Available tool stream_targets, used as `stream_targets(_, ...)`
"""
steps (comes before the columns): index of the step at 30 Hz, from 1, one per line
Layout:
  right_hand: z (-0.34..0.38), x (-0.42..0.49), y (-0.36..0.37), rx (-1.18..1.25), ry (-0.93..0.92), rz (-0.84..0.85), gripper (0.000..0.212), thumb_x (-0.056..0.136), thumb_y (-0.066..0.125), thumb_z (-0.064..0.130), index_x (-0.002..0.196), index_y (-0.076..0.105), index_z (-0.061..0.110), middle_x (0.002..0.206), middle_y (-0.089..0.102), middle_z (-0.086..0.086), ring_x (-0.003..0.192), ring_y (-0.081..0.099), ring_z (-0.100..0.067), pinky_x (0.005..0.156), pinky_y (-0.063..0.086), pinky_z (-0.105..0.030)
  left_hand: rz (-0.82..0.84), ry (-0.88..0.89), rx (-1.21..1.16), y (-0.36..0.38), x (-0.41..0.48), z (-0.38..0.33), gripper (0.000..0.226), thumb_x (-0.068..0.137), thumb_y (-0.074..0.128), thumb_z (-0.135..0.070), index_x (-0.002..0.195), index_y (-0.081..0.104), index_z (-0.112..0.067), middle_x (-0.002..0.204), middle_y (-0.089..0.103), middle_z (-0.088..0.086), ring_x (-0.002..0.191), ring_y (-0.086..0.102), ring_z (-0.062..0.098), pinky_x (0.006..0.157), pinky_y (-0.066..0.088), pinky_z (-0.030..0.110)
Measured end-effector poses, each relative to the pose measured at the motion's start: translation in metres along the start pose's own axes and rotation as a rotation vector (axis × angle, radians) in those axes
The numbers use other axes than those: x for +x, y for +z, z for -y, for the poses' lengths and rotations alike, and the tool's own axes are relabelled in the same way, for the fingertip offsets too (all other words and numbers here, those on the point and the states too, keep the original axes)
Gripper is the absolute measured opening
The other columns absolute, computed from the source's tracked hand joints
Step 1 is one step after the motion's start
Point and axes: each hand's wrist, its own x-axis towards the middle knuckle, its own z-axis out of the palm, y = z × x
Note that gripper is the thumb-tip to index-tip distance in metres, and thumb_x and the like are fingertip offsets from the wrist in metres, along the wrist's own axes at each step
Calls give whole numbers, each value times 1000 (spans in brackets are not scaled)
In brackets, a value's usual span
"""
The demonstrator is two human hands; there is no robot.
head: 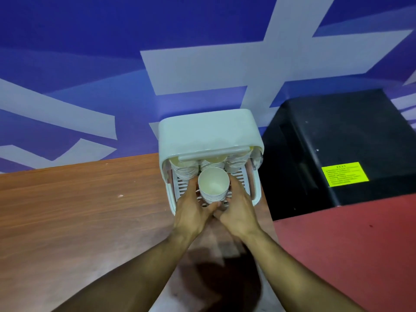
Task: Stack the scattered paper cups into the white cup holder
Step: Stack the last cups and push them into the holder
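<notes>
Gripping one stack of paper cups (213,188), mouth up: left hand (193,207) and right hand (239,210), fingers curled round its sides. White cup holder (209,131) just beyond both hands, further cup stacks (184,171) inside. Black box (337,143) right of the right hand.

clear: table (78,210) left | blocked: black box (337,149) right, cup holder (209,131) ahead

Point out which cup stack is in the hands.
The front-centre stack, held between the left hand and right hand; the three other stacks sit untouched farther back under the white holder's lid.
</notes>
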Motion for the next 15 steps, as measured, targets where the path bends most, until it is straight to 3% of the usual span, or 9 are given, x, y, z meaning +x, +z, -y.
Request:
stream_targets(2, -3, -2, -6, -13, -26, -16, 82, 60, 82, 18, 131, 42, 31, 125, 51, 14, 113, 57, -9, 86, 55, -34, 52, 8, -26, 1, -2, -1, 70, 71, 85, -25, 128, 47, -34, 116, 64, -18, 101, 59, -9, 79, 52, 15)
stream_targets(5, -1, -4, -15, -44, -64, -89, 84, 64, 84, 15, 136, 42, 25, 126, 28, 49, 117, 54, -10, 87, 53, -28, 103, 12, -76, 3, -2, -4, 62, 75, 83, -24, 127, 51, -32, 117, 63, -23, 107, 57, -9, 81, 48, 9)
stream_targets(6, -1, -4, -18, -52, -83, -122, 85, 64, 82, 12, 135, 39, 28, 124, 24, 53, 115, 56, -13, 87, 54, -31, 112, 13, -89, 4, -2, -6, 62, 76, 83, -25, 128, 52, -32, 116, 63, -24, 108, 57, -8, 83, 48, 9)
stream_targets(9, -5, -1, -24, -73, -87, -193, 89, 64, 78, 8, 135, 35, 40, 125, 40, 30, 114, 58, -17, 89, 54, -37, 164, 8, -121, 10, 2, -13, 66, 75, 83, -29, 133, 51, -34, 120, 62, -23, 110, 58, -6, 90, 50, 18)
stream_targets(12, -15, 1, -31, -93, -66, -238, 90, 66, 77, 8, 142, 36, 31, 135, 45, 10, 121, 52, -15, 95, 50, -33, 227, 2, -125, 16, 5, -20, 70, 75, 81, -34, 135, 48, -40, 122, 62, -21, 111, 58, -4, 95, 51, 25)
stream_targets(15, -21, 5, -37, -133, -37, -266, 96, 65, 80, 12, 147, 33, 27, 129, 45, 6, 116, 51, -10, 90, 44, -14, 262, -7, -108, 22, 7, -28, 67, 78, 78, -31, 131, 44, -53, 121, 60, -26, 110, 58, -6, 94, 50, 23)
